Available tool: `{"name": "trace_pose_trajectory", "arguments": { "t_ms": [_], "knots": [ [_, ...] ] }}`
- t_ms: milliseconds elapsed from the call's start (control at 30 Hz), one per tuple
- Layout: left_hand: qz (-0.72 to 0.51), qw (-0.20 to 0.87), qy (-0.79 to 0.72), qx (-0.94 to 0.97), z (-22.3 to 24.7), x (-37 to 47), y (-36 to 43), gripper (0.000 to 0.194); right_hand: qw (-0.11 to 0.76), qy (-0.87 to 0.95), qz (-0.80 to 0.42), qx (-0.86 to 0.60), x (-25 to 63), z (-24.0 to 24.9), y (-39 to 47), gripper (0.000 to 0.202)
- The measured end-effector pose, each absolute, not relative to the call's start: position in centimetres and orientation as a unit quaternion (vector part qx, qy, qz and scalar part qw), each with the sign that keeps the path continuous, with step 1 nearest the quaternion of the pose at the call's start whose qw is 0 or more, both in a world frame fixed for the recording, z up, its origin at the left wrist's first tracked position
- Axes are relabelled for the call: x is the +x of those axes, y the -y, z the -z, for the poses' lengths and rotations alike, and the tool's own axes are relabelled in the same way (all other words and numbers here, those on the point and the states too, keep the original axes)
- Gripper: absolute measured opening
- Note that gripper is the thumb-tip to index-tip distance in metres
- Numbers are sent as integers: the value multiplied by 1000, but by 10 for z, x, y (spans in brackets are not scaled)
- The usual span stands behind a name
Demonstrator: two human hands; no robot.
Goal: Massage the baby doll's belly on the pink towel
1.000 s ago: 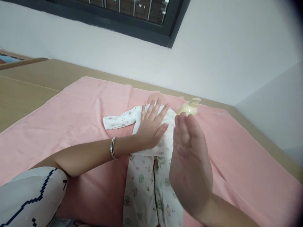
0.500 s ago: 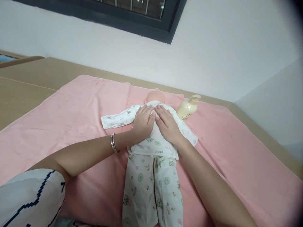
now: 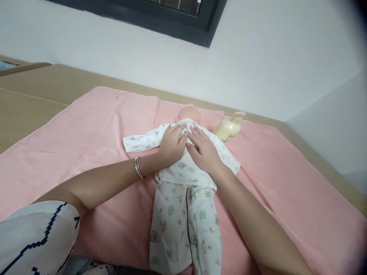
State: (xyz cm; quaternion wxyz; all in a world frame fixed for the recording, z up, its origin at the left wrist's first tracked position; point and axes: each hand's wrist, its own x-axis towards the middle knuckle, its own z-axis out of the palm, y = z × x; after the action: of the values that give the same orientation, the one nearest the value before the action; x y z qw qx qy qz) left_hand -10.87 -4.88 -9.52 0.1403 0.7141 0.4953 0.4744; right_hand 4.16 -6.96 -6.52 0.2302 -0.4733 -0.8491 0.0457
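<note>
In the head view, a dressed doll (image 3: 186, 175) lies on a pink cloth (image 3: 80, 143) spread over the bench (image 3: 31, 107). The left hand (image 3: 172, 145) and right hand (image 3: 205, 152) rest side by side on its upper body, each grip flat and unclosed. A pump bottle (image 3: 228, 130) sits just beside the doll, near its head (image 3: 189, 114), on the right.

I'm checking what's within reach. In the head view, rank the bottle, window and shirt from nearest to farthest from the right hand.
1. Shirt: directly under the right hand.
2. Bottle: beyond the hand, to its right.
3. Window: farthest, up on the wall.
</note>
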Motion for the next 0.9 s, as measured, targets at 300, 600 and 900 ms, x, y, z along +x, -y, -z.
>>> {"name": "trace_pose_trajectory", "arguments": {
  "t_ms": [300,600,900],
  "knots": [
    [-468,118,-516,708,104,-107,43,42,231,739,-67,-630,43,67,70,70],
    [-358,95,-522,768,89,-111,33,48,171,753,5,-636,25,46,96,46],
    [-367,-10,-474,800,92,-103,51,37,246,781,-83,-569,63,70,44,58]
  ]
}}
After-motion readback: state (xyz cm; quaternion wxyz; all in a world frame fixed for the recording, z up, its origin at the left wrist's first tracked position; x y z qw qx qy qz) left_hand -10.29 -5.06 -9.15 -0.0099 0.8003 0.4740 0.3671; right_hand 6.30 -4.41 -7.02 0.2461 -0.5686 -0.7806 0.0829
